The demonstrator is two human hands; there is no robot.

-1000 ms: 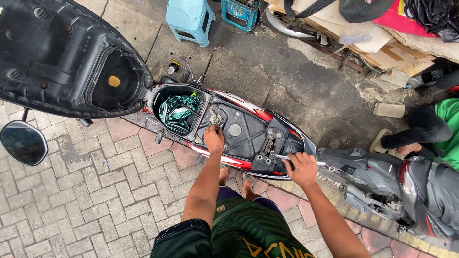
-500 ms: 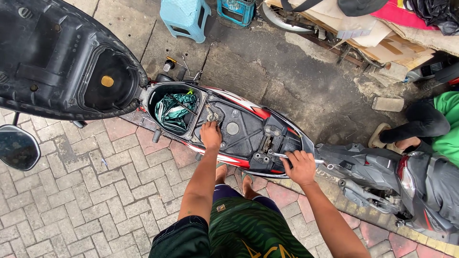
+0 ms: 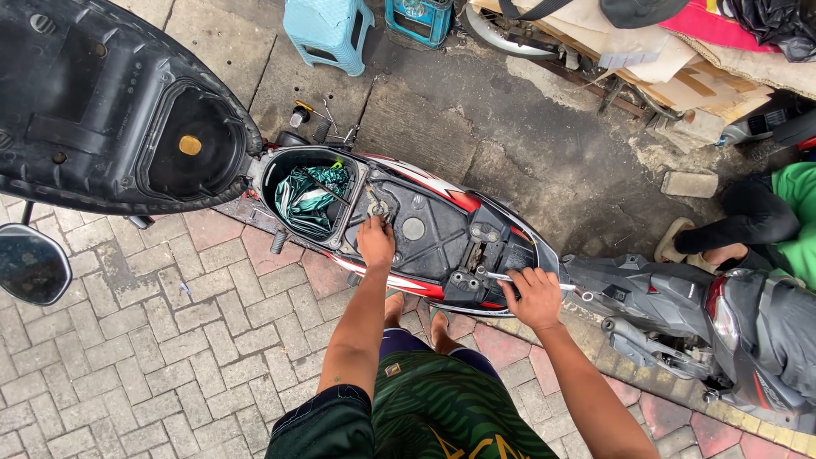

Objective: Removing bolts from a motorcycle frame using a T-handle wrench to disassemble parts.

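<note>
A scooter point(image 3: 442, 229) with red and white side panels stands crosswise below me, its black seat point(image 3: 110, 110) swung up to the left. My left hand point(image 3: 375, 244) rests on the black under-seat tray, fingers closed on a small metal fitting point(image 3: 375, 206) beside the round cap point(image 3: 413, 228). My right hand point(image 3: 533, 297) grips a silver wrench point(image 3: 497, 276) lying across the rear of the tray. A green cloth point(image 3: 308, 200) fills the open storage well.
A round mirror point(image 3: 32, 263) hangs at left over the paving bricks. A blue plastic stool point(image 3: 327, 30) and a cardboard pile point(image 3: 680, 64) lie beyond the scooter. Another person in a green top point(image 3: 795, 200) sits at right beside grey scooter bodywork point(image 3: 680, 310).
Only the camera has shifted a little. Both hands stay at the same spots on the scooter, the right one still around the wrench.
</note>
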